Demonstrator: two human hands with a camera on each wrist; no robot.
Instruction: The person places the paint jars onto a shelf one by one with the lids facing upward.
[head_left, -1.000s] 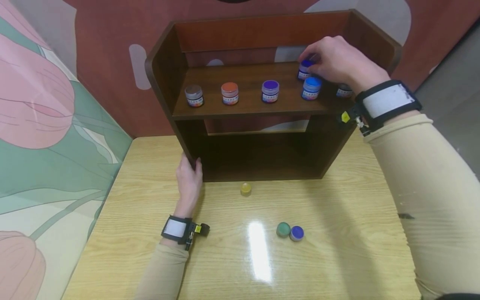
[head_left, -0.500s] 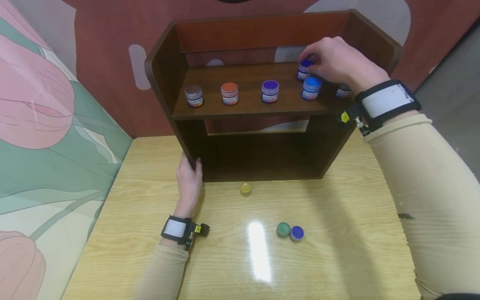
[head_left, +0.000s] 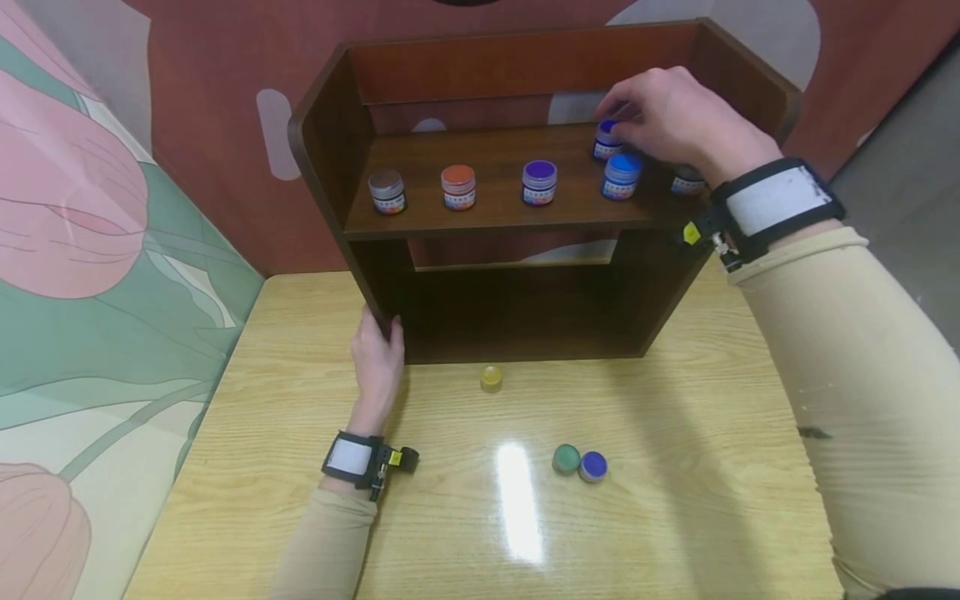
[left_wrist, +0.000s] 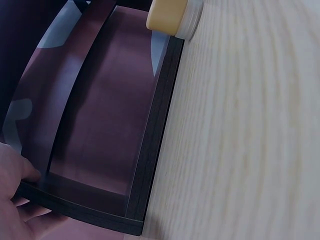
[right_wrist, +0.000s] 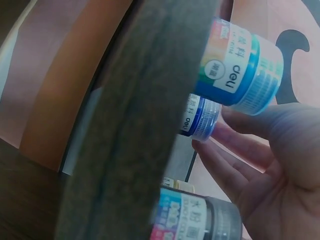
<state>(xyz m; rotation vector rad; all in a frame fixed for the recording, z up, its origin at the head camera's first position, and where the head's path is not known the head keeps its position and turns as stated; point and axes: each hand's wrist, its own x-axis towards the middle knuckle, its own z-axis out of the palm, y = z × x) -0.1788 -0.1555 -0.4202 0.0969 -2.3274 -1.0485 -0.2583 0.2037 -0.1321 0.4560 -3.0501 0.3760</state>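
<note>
My right hand reaches over the upper board of a dark brown wooden shelf. Its thumb and fingertips pinch the lid of a dark blue paint jar, which stands behind a light blue paint jar. In the right wrist view the thumb lies on one side of the dark blue jar's lid, fingers on the other. Low on the shelf's left side, my left hand grips the side panel. The left wrist view shows its thumb inside the panel and the fingers outside.
Brown, orange and purple jars line the upper board's front. A grey-lidded jar is partly hidden under my right wrist. Yellow, green and blue jars stand on the wooden table. A patterned wall rises behind.
The right hand has risen very slightly, and the dark blue jar sits a touch farther left. The left hand and the other jars stay as they were.
</note>
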